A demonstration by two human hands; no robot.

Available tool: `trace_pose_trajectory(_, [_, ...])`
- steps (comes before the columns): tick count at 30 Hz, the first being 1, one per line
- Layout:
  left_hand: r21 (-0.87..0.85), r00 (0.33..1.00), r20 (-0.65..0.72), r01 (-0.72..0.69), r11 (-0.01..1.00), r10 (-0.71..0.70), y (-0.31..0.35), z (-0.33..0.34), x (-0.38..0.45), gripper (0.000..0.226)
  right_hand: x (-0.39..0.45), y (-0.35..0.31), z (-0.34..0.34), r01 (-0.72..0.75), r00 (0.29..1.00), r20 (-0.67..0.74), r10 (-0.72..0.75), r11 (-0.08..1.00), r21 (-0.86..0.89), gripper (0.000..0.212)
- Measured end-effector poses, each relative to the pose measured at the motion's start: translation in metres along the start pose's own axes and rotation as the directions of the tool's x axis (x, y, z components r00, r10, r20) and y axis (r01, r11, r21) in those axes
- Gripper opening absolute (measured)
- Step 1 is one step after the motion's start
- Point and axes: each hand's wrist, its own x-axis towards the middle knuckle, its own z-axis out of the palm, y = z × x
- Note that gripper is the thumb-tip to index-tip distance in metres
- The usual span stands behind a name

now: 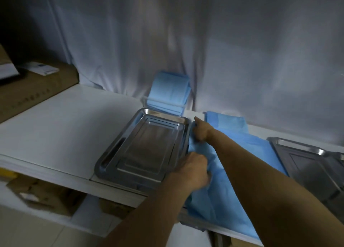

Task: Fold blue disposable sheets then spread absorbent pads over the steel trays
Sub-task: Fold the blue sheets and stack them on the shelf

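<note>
Right tray (305,159): cut off by the right edge; its near-left part lies behind the right forearm.
Sheet (219,196): near end hidden behind the forearms; how far it hangs over the shelf edge cannot be told.
Left hand (193,169): fingertips buried in the sheet, so the grip itself is unseen.
Right hand (202,132): fingers curl under into the sheet's far-left edge; their tips are hidden.
Pads (168,93): lower part behind a clear holder and the left tray's (119,148) far rim; their count cannot be told.
Label (40,67): print blurred, unreadable.
Boxes (42,194) under the shelf: smeared by blur, contents unclear.
</note>
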Motion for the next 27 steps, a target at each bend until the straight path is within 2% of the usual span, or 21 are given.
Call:
trace_pose_trajectory(4, [0.000, 1.000, -0.019, 0.009, 1.000, -0.009, -0.001, -0.002, 0.000, 0.028, 0.006, 0.004, 0.002, -0.014, 0.986, -0.164, 0.017, 1.000, 0.019, 0.035])
trace_pose_trajectory(8, [-0.002, 0.998, -0.064, -0.009, 1.000, 0.009, -0.002, -0.006, -0.003, 0.027, 0.008, 0.010, -0.003, -0.032, 0.927, -0.362, 0.098, 0.982, 0.185, 0.021])
trace_pose_trajectory(10, [0.003, 0.999, -0.048, -0.007, 1.000, 0.007, -0.001, -0.007, -0.004, 0.025, 0.005, 0.013, -0.003, -0.035, 0.907, -0.397, 0.138, 0.966, 0.255, 0.018])
trace_pose_trajectory(12, [-0.027, 0.998, -0.059, -0.001, 1.000, -0.001, 0.000, -0.007, -0.003, 0.024, 0.002, 0.014, 0.001, 0.034, 0.934, -0.346, 0.094, 0.937, 0.346, 0.021])
trace_pose_trajectory(14, [-0.060, 0.997, -0.081, -0.003, 0.998, -0.002, 0.001, -0.006, -0.005, 0.024, -0.003, 0.014, 0.002, 0.111, 0.944, -0.326, 0.038, 0.897, 0.428, 0.036])
trace_pose_trajectory(16, [-0.079, 0.996, -0.091, -0.010, 0.997, 0.003, 0.001, -0.004, -0.006, 0.025, -0.010, 0.014, -0.002, 0.126, 0.960, -0.280, 0.020, 0.861, 0.493, 0.030])
trace_pose_trajectory(18, [-0.126, 0.994, -0.109, -0.007, 0.992, -0.007, 0.001, -0.002, -0.007, 0.027, -0.016, 0.022, -0.003, 0.107, 0.974, -0.228, 0.005, 0.873, 0.476, 0.029])
trace_pose_trajectory(20, [-0.274, 0.989, -0.135, 0.017, 0.962, -0.055, -0.001, -0.003, -0.009, 0.029, -0.026, 0.034, -0.007, 0.121, 0.954, -0.299, 0.010, 0.900, 0.418, 0.026])
trace_pose_trajectory(21, [-0.363, 0.986, -0.142, 0.024, 0.931, -0.081, -0.003, -0.004, -0.010, 0.029, -0.033, 0.042, -0.010, 0.142, 0.941, -0.338, 0.014, 0.890, 0.434, 0.019])
trace_pose_trajectory(23, [-0.512, 0.982, -0.141, 0.033, 0.858, -0.123, -0.005, -0.004, -0.012, 0.029, -0.051, 0.055, -0.020, 0.149, 0.928, -0.369, 0.058, 0.848, 0.508, 0.020])
trace_pose_trajectory(25, [-0.630, 0.979, -0.150, 0.014, 0.776, -0.140, -0.002, -0.005, -0.017, 0.035, -0.076, 0.068, -0.034, 0.096, 0.961, -0.264, 0.085, 0.793, 0.602, 0.031])
trace_pose_trajectory(27, [-0.734, 0.973, -0.161, -0.007, 0.679, -0.163, 0.000, -0.004, -0.021, 0.037, -0.101, 0.078, -0.048, -0.002, 0.997, -0.059, 0.045, 0.810, 0.586, 0.044])
